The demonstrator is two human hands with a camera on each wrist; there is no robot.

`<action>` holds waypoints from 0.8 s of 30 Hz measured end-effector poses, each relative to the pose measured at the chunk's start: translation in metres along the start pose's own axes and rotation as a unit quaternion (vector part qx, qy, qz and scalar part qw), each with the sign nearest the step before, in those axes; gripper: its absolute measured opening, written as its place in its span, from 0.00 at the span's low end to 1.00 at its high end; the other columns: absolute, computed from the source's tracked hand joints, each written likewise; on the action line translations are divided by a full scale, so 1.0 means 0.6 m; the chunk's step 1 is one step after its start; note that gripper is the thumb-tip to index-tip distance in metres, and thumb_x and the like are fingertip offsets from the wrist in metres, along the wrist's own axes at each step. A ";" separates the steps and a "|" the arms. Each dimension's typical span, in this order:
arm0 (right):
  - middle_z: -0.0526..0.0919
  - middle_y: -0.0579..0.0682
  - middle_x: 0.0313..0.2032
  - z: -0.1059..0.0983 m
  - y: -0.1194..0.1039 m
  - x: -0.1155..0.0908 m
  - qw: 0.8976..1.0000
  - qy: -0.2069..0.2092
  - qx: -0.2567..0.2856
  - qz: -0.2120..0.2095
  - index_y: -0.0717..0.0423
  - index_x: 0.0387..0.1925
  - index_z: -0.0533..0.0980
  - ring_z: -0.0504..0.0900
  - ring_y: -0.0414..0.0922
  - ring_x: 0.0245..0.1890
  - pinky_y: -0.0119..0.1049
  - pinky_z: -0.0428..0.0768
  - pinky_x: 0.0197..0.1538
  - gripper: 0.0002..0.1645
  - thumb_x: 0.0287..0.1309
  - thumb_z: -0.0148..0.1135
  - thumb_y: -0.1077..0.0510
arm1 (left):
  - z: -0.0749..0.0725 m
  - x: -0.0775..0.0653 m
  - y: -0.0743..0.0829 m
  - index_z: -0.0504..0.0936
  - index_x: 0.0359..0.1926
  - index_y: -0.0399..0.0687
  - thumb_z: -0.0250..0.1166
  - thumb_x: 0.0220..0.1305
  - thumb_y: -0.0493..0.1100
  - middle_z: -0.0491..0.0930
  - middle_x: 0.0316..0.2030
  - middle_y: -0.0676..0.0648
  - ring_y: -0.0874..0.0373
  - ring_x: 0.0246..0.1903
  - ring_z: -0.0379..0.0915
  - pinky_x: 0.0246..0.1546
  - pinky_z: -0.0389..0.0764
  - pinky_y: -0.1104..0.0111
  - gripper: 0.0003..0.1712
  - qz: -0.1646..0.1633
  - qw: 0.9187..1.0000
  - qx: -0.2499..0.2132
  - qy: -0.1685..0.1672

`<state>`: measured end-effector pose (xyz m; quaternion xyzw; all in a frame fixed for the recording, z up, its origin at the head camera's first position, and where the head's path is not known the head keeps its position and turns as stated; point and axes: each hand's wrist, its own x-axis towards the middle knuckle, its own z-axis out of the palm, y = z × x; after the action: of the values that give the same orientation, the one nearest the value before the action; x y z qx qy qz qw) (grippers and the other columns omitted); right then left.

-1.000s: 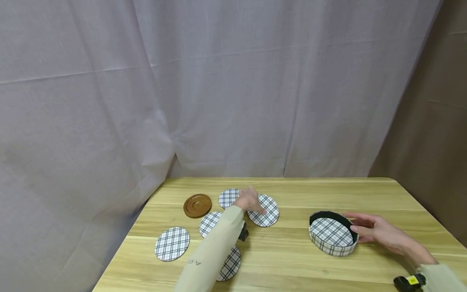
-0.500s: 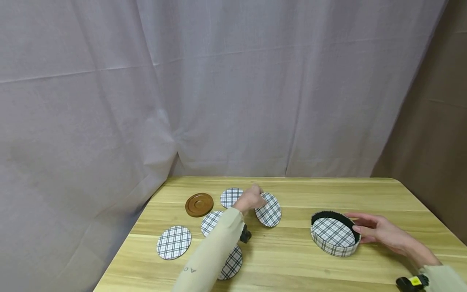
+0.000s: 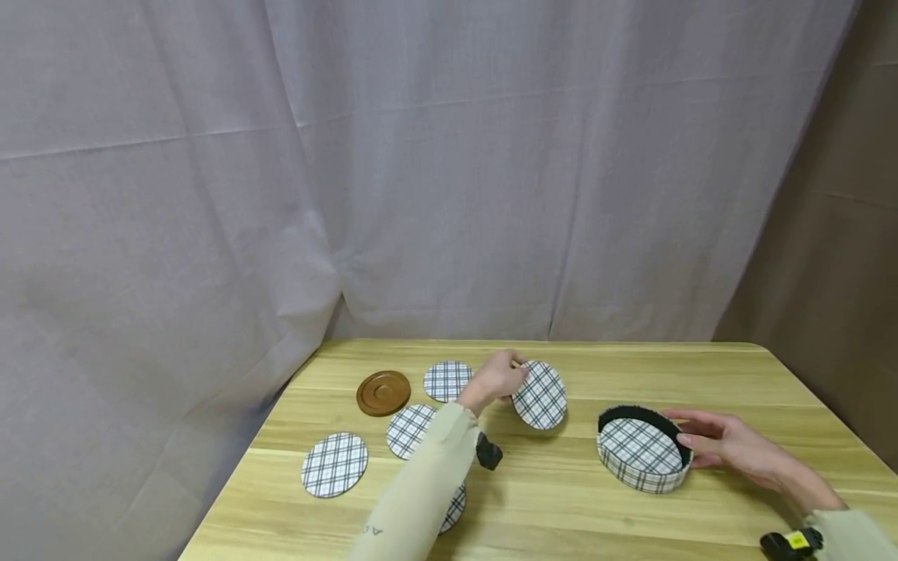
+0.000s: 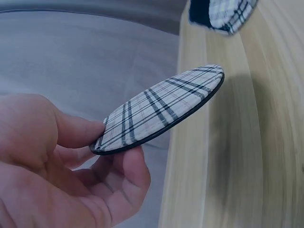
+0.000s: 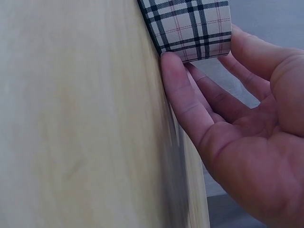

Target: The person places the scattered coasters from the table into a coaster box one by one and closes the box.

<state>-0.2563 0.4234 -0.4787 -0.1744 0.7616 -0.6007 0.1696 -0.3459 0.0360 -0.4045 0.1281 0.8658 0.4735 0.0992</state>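
Note:
My left hand (image 3: 500, 377) pinches a round plaid coaster (image 3: 542, 396) by its edge, thumb on top and fingers underneath. The coaster is tilted, raised off the tabletop, with its dark rim showing in the left wrist view. My right hand (image 3: 730, 448) holds the right side of a round plaid coaster holder (image 3: 645, 481), with the thumb at the rim. Black lining shows inside the holder, and a plaid round face lies within it. In the right wrist view, fingertips meet the lower edge of the holder's plaid wall (image 5: 190, 28).
A brown wooden coaster (image 3: 383, 393) lies at the back left of the wooden table (image 3: 561, 499). Around it are several plaid coasters, one at the back (image 3: 447, 380) and one at the front left (image 3: 334, 465). My left sleeve (image 3: 421, 483) partly covers another. A grey curtain (image 3: 449, 171) hangs behind.
My left hand has lifted the plaid coaster off the table, tilting it and carrying it rightward toward the holder. The right hand and the holder stay in place.

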 end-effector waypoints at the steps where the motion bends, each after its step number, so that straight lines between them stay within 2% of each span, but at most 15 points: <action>1: 0.77 0.27 0.52 0.000 -0.001 0.000 1.000 0.002 -0.001 0.002 0.51 0.70 0.65 0.81 0.36 0.50 0.42 0.84 0.49 0.27 0.72 0.50 0.63 | 0.002 -0.001 0.002 0.77 0.56 0.42 0.56 0.72 0.40 0.79 0.42 0.44 0.59 0.25 0.74 0.32 0.85 0.57 0.15 0.000 1.000 -0.010 -0.001; 7: 0.76 0.28 0.52 0.001 -0.004 0.003 1.000 0.008 -0.002 0.007 0.56 0.70 0.63 0.82 0.37 0.50 0.43 0.84 0.49 0.28 0.71 0.50 0.63 | 0.016 -0.003 0.013 0.77 0.52 0.41 0.56 0.71 0.39 0.77 0.35 0.46 0.57 0.27 0.76 0.36 0.85 0.52 0.12 0.001 0.997 -0.080 -0.004; 13: 0.76 0.30 0.52 -0.002 -0.002 0.003 1.000 0.009 -0.002 0.006 0.57 0.70 0.63 0.82 0.38 0.50 0.44 0.84 0.48 0.27 0.72 0.50 0.63 | 0.033 -0.007 0.028 0.77 0.49 0.38 0.55 0.71 0.37 0.77 0.31 0.45 0.56 0.25 0.78 0.36 0.85 0.51 0.10 0.019 0.988 -0.153 -0.029; 17: 0.75 0.30 0.52 -0.001 -0.002 0.003 1.000 0.014 -0.006 0.010 0.58 0.71 0.62 0.82 0.38 0.50 0.44 0.84 0.48 0.28 0.72 0.51 0.62 | 0.049 -0.012 0.035 0.77 0.48 0.37 0.55 0.70 0.35 0.76 0.30 0.45 0.55 0.25 0.77 0.39 0.84 0.47 0.09 0.022 0.983 -0.176 -0.038; 19: 0.75 0.31 0.53 0.001 -0.003 0.003 1.000 0.018 -0.011 0.013 0.60 0.71 0.61 0.82 0.38 0.50 0.44 0.84 0.49 0.29 0.72 0.51 0.62 | 0.057 -0.013 0.038 0.77 0.48 0.38 0.55 0.70 0.35 0.76 0.30 0.45 0.56 0.25 0.77 0.36 0.85 0.51 0.09 0.020 0.983 -0.178 -0.038; 24: 0.74 0.35 0.55 0.003 -0.006 0.004 0.999 0.023 -0.016 0.018 0.64 0.71 0.59 0.82 0.38 0.50 0.45 0.84 0.50 0.31 0.71 0.52 0.61 | 0.074 -0.018 0.042 0.78 0.48 0.39 0.56 0.70 0.35 0.76 0.31 0.46 0.56 0.25 0.76 0.36 0.85 0.50 0.09 0.016 0.983 -0.181 -0.035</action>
<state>-0.2573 0.4199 -0.4756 -0.1492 0.7778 -0.5891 0.1602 -0.3193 0.0812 -0.4061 0.1380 0.7594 0.6195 0.1430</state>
